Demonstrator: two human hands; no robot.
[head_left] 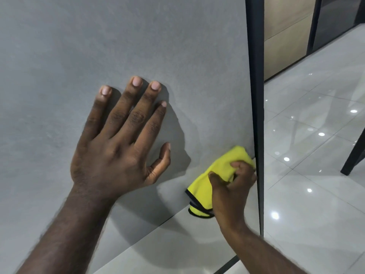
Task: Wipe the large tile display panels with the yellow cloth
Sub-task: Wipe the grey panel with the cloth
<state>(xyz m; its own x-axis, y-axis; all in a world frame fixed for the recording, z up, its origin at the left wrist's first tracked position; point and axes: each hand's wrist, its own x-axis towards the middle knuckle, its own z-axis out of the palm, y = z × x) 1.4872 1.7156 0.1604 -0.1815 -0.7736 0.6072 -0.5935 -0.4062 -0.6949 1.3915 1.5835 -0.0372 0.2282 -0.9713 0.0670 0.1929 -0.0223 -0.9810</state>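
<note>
A large matte grey tile display panel fills most of the view, framed on its right by a dark metal edge. My left hand lies flat on the panel with fingers spread and straight. My right hand grips a bunched yellow cloth with black trim and holds it against the panel low down, right beside the dark frame edge. Part of the cloth hangs below my fingers.
A lighter grey panel meets the darker one along a slanted seam at the bottom. To the right lies a glossy white tiled floor with light reflections. A dark slanted leg stands at the far right; beige panels stand behind.
</note>
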